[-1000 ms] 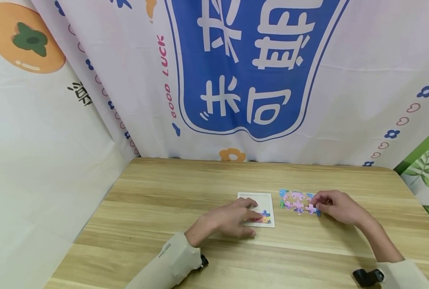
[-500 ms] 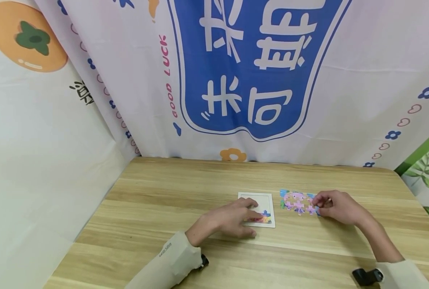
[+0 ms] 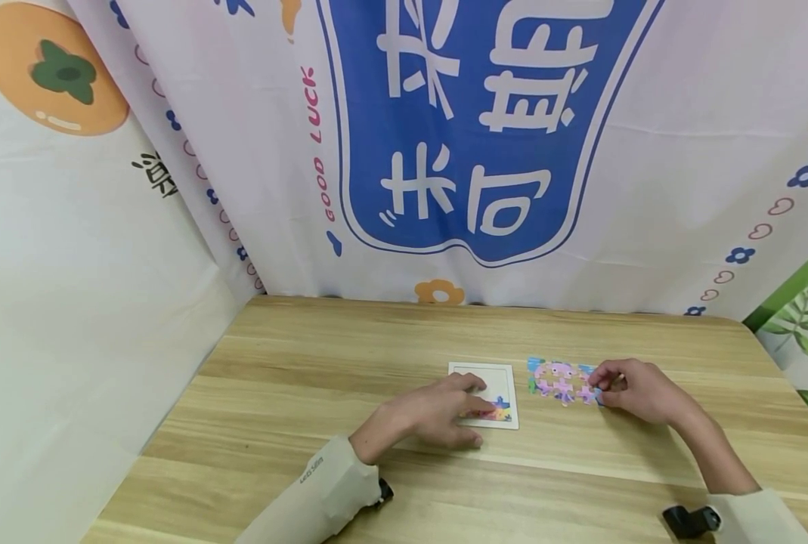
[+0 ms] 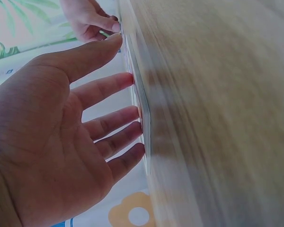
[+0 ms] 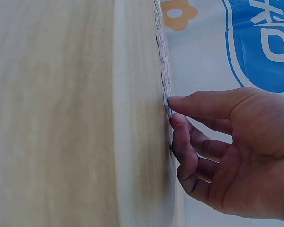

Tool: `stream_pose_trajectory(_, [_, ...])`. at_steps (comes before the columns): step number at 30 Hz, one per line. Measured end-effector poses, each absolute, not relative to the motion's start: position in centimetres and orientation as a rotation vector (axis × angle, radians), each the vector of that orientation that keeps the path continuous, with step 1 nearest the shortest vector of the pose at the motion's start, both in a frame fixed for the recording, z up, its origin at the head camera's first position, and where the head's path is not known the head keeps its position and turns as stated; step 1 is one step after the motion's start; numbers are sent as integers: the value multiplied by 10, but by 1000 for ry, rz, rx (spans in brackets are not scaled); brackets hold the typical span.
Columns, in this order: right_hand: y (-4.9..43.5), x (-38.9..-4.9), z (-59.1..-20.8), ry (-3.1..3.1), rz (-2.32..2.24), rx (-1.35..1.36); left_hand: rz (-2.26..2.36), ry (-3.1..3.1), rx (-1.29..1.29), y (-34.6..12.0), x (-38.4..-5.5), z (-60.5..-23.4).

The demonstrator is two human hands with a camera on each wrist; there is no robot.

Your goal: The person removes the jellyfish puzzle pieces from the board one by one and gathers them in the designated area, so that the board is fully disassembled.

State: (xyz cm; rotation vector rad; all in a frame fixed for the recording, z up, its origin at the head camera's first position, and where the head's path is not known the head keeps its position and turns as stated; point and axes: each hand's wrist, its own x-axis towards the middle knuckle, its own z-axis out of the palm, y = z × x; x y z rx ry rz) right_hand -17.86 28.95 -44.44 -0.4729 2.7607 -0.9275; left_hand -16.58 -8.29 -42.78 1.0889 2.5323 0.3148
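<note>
Puzzle section point(image 3: 562, 386) — one, tray point(image 3: 499, 378) — one, two hands point(image 3: 438, 412) point(image 3: 638, 389)

Head view downward, wrist views close (table point(image 3: 335, 347) shared)

White frame point(image 3: 500, 377): square, flat, partly filled
Fitted pieces point(image 3: 504, 412): multicoloured, along the frame's near side
Pink-and-blue pieces point(image 3: 561, 384): clustered just right of the frame

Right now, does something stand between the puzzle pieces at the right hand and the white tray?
Nothing visible stands between these puzzle pieces and the white tray, but the left hand covers part of the tray's left side.
</note>
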Motion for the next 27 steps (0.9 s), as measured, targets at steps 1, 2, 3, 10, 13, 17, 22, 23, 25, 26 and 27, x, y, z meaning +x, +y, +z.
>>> stream_pose_trajectory(1, [290, -178, -445, 2761, -928, -471, 315, 2531, 1091, -83, -166, -428])
stream_pose_trajectory(2, [290, -178, -445, 2762, -929, -470, 314, 2530, 1095, -83, -166, -428])
stream_pose_trajectory(3, [290, -178, -445, 2763, -928, -472, 312, 2528, 1099, -83, -166, -428])
stream_pose_trajectory(10, [290, -177, -444, 2789, -934, -472, 310, 2510, 1109, -82, -167, -427])
stream_pose_trajectory(13, [287, -177, -442, 2786, -946, -479, 313, 2504, 1116, -83, -168, -426])
stream_pose_trajectory(17, [278, -180, -439, 2767, -970, -501, 329, 2508, 1116, -84, -169, -427])
stream_pose_trajectory(22, [261, -183, -436, 2727, -1007, -537, 350, 2531, 1064, -89, -169, -426])
stream_pose_trajectory(23, [258, -184, -435, 2717, -1013, -538, 355, 2536, 1055, -91, -169, -426])
stream_pose_trajectory(25, [250, -185, -435, 2712, -1015, -545, 361, 2544, 1038, -95, -168, -425])
stream_pose_trajectory(26, [247, -186, -435, 2716, -1010, -552, 362, 2548, 1037, -97, -168, -424])
stream_pose_trajectory(27, [244, -187, -435, 2717, -1005, -568, 364, 2551, 1038, -99, -167, -423])
